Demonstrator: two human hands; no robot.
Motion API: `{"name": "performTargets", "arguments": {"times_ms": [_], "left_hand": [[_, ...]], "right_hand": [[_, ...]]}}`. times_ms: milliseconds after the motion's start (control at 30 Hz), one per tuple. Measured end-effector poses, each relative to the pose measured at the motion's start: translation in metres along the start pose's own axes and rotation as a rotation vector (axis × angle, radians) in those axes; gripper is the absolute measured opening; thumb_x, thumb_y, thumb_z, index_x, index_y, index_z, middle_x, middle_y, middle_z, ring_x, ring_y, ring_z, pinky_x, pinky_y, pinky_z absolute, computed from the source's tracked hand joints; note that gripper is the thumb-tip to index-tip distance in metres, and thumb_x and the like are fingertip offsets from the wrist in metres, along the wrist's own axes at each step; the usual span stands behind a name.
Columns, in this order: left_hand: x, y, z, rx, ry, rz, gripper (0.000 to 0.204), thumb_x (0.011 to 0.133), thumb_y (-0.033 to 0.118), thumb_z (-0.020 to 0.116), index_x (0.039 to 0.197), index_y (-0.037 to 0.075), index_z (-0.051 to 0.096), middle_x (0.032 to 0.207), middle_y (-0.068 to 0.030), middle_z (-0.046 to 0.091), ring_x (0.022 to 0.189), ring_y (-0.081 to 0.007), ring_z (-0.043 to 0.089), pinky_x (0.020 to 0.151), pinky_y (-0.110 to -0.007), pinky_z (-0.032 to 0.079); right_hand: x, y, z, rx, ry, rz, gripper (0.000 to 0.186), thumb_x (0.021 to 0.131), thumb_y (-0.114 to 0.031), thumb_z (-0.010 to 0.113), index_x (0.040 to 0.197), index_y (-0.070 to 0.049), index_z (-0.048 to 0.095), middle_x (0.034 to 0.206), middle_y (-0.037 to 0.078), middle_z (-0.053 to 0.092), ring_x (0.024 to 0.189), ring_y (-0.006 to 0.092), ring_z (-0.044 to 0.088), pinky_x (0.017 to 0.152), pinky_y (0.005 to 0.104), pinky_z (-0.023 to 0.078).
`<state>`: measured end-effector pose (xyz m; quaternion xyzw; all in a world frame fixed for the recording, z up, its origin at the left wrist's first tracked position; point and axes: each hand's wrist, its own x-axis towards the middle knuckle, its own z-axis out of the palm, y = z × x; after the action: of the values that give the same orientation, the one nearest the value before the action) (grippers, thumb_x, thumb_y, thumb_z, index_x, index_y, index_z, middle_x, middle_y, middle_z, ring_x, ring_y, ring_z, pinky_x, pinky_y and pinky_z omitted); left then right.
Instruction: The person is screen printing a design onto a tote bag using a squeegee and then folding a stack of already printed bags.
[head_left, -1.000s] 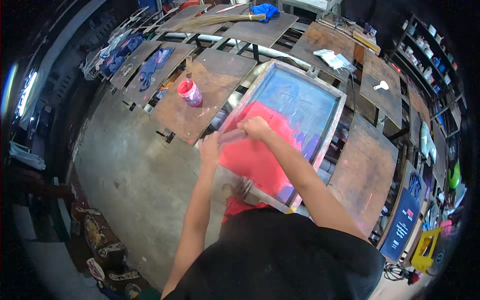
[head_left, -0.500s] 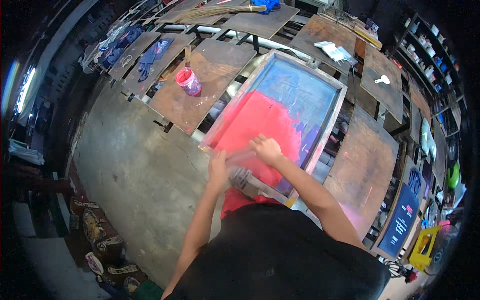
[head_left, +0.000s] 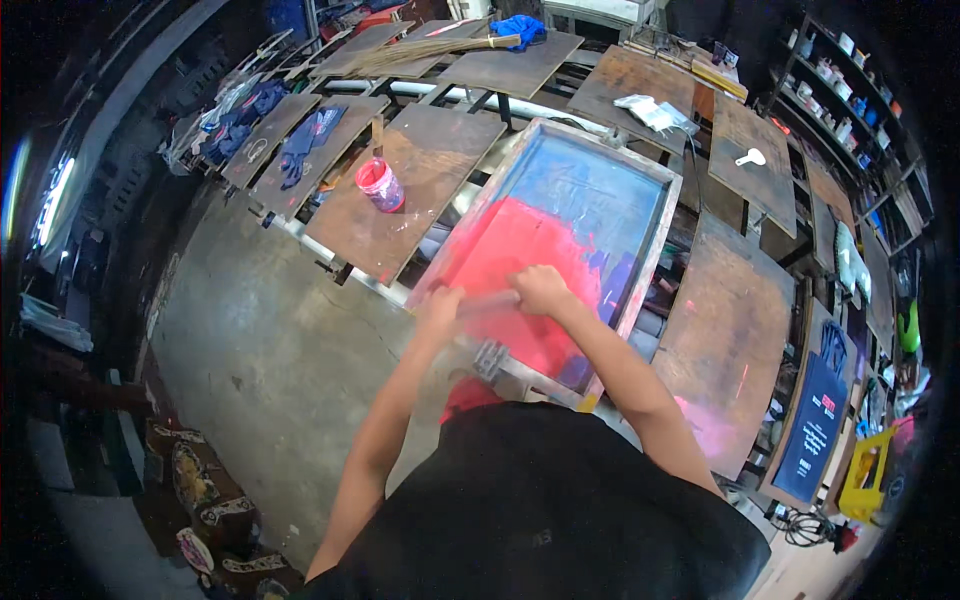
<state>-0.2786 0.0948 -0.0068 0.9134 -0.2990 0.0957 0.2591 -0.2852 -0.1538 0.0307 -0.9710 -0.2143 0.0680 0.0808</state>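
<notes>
Both my hands grip a squeegee [head_left: 487, 303], blurred by motion, across the near part of a screen-printing frame. My left hand [head_left: 438, 308] is closed round its left end, by the frame's left side. My right hand [head_left: 541, 288] is closed on the other end, over the mesh. Wet pinkish-red ink [head_left: 520, 240] covers much of the near and left mesh, while the far part [head_left: 590, 180] looks blue, with purple patches at the right. The screen frame's wooden rim [head_left: 655, 240] is stained. A metal clamp [head_left: 489, 360] sits at its near edge.
An open tub of red ink [head_left: 380, 186] with a wooden stick stands on a board [head_left: 420, 150] at the left. More boards surround the frame, one with a printed dark cloth [head_left: 808, 440]. A white scraper [head_left: 750, 157] lies at the right, near shelves of bottles [head_left: 840, 95].
My hands and the squeegee have shifted slightly away from my body over the frame. The whole view has tilted a little. Both hands keep their grip.
</notes>
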Motion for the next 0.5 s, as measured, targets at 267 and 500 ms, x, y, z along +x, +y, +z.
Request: {"name": "performTargets", "arguments": {"times_ms": [267, 500], "left_hand": [[0.061, -0.023, -0.014, 0.055, -0.091, 0.005, 0.026, 0.069, 0.017, 0.077, 0.087, 0.008, 0.061, 0.085, -0.0137, 0.066, 0.092, -0.0354, 0.062, 0.083, -0.049, 0.045], [0.033, -0.05, -0.017, -0.081, -0.161, 0.192, 0.03, 0.063, 0.012, 0.081, 0.078, 0.006, 0.056, 0.079, -0.0143, 0.063, 0.079, -0.0352, 0.062, 0.069, -0.045, 0.046]], "right_hand": [[0.048, -0.005, 0.021, -0.087, 0.223, 0.239, 0.011, 0.074, -0.016, 0.071, 0.082, -0.01, 0.071, 0.094, 0.009, 0.071, 0.096, 0.0273, 0.067, 0.072, 0.0412, 0.058], [0.007, -0.061, 0.048, -0.067, 0.223, 0.386, 0.012, 0.074, -0.016, 0.068, 0.084, -0.01, 0.072, 0.093, 0.008, 0.068, 0.096, 0.0258, 0.064, 0.072, 0.0377, 0.058]]}}
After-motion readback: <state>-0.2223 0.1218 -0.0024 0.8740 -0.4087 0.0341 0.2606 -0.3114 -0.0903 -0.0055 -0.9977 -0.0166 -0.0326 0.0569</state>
